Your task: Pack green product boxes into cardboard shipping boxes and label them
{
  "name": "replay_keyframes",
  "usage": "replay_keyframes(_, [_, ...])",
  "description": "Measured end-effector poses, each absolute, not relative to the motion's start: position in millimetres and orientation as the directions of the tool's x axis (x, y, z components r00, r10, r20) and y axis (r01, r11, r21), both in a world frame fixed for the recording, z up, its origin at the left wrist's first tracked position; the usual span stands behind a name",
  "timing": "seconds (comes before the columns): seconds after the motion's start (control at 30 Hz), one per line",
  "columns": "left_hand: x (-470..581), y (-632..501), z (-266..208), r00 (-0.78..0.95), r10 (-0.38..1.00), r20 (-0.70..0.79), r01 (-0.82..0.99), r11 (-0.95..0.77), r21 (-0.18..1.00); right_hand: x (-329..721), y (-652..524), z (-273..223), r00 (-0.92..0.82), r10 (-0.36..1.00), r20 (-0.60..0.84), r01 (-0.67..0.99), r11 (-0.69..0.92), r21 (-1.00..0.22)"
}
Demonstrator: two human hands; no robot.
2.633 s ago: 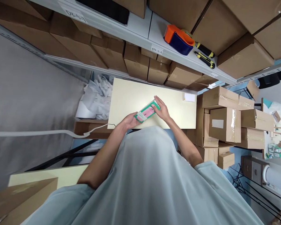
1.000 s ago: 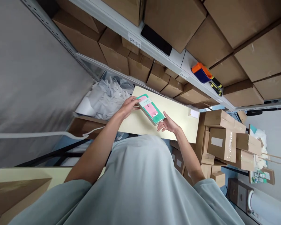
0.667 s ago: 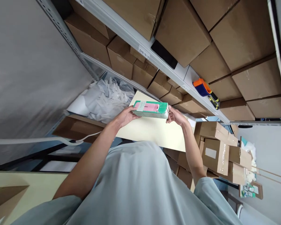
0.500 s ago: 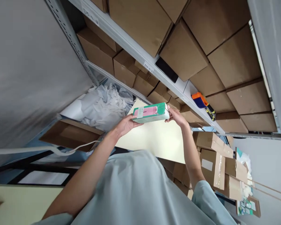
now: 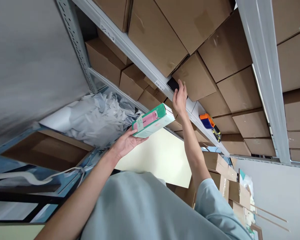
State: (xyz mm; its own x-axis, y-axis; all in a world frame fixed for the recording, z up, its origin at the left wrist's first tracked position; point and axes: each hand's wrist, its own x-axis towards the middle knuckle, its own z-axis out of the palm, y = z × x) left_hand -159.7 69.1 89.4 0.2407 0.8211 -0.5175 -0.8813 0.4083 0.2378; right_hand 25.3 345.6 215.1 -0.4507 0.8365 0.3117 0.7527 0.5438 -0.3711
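Observation:
My left hand grips one end of a green and white product box with a pink bottle-like picture on it. The box tilts up to the right above a pale tabletop. My right hand is off the box and up at the shelf edge, its fingers stretched out over a flat black object that looks like a phone. Part of that object is hidden behind the fingers, and I cannot tell whether they touch it.
Brown cartons fill the metal shelves. An orange and blue tape dispenser and a yellow-black cutter sit on the shelf edge. Crumpled white paper lies at left above an open carton. More cartons are stacked at right.
My right hand has let go of the box's right end and moved up to the black object on the shelf. The box, now in my left hand alone, has tilted, its right end higher.

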Motion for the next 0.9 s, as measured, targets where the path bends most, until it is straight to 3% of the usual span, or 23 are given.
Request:
replay_keyframes(0.1, [-160,65,92,0.244,0.828,-0.504,-0.885,0.403,0.232,22,369,203,-0.469,0.842,0.266,0.783,0.536,-0.314])
replay_keyframes(0.2, [-160,60,93,0.252,0.838,-0.484,-0.886,0.401,0.234,25,352,207,-0.427,0.855,0.293,0.787,0.511,-0.345])
replay_keyframes(0.3, [-157,57,93,0.244,0.837,-0.491,-0.89,0.394,0.23,34,296,223,-0.41,0.857,0.313,0.721,0.514,-0.464])
replay_keyframes(0.43, [-144,52,91,0.301,0.81,-0.503,-0.88,0.44,0.182,57,202,233,-0.432,0.887,0.166,0.552,0.405,-0.729])
replay_keyframes(0.57, [-120,40,84,0.416,0.766,-0.49,-0.828,0.542,0.144,93,151,223,-0.348,0.934,0.081,0.577,0.282,-0.766])
replay_keyframes(0.67, [-102,27,78,0.465,0.756,-0.461,-0.795,0.586,0.159,126,140,200,-0.187,0.982,-0.008,0.49,0.086,-0.868])
replay_keyframes(0.77, [-85,16,76,0.459,0.798,-0.39,-0.781,0.572,0.25,156,131,163,-0.02,0.977,-0.212,0.203,-0.203,-0.958])
replay_keyframes(0.9, [-64,7,85,0.368,0.847,-0.384,-0.694,0.525,0.492,179,102,101,0.042,0.808,-0.588,-0.155,-0.576,-0.802])
